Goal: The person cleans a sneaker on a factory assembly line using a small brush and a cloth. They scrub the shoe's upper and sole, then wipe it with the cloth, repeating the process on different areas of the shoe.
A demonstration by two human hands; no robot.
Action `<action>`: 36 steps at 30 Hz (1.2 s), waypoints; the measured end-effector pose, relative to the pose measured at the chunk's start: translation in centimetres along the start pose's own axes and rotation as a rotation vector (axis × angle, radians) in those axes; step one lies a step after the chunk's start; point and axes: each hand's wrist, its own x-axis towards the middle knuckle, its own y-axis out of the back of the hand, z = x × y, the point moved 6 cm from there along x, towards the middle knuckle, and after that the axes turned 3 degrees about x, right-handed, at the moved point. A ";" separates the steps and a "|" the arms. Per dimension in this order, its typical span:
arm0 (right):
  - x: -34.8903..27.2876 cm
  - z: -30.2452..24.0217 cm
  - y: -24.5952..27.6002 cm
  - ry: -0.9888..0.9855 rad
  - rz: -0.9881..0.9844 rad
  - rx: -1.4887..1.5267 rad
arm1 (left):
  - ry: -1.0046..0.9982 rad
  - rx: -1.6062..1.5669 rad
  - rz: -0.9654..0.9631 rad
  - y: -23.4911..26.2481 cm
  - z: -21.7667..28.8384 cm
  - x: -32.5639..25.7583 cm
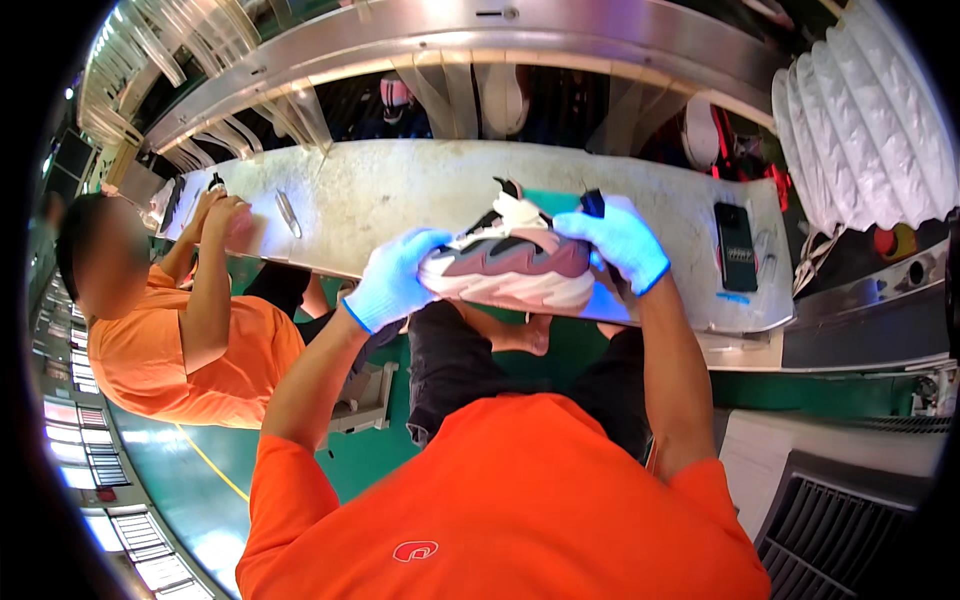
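A chunky sneaker (512,262) in mauve, grey and black with a thick white wavy sole is held side-on above the near edge of the worktable (370,200). My left hand (393,278), in a pale blue glove, is closed round the left end of the shoe. Gloved the same way, my right hand (622,242) grips the other end, its thumb across the upper. White lacing or tongue stands up at the top of the shoe. A teal patch (552,202) shows just behind it; I cannot tell what it belongs to.
A black phone (736,248) lies at the table's right, beside a small blue piece (733,298). A slim silver tool (288,214) lies at left, near a co-worker in orange (210,350). Shoes (503,100) sit behind clear strips under a metal rail (480,25). A white ribbed duct (860,130) hangs right.
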 end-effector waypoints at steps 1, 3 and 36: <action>0.1 0.8 0.2 -0.014 0.002 -0.009 | 0.017 0.024 -0.085 0.1 0.8 0.2; 0.1 1.9 0.7 -0.027 0.007 -0.025 | 0.037 0.082 -0.200 0.4 2.6 0.8; -1.1 1.8 0.5 0.051 0.053 -0.091 | 0.247 -0.022 -0.226 -1.7 7.2 4.1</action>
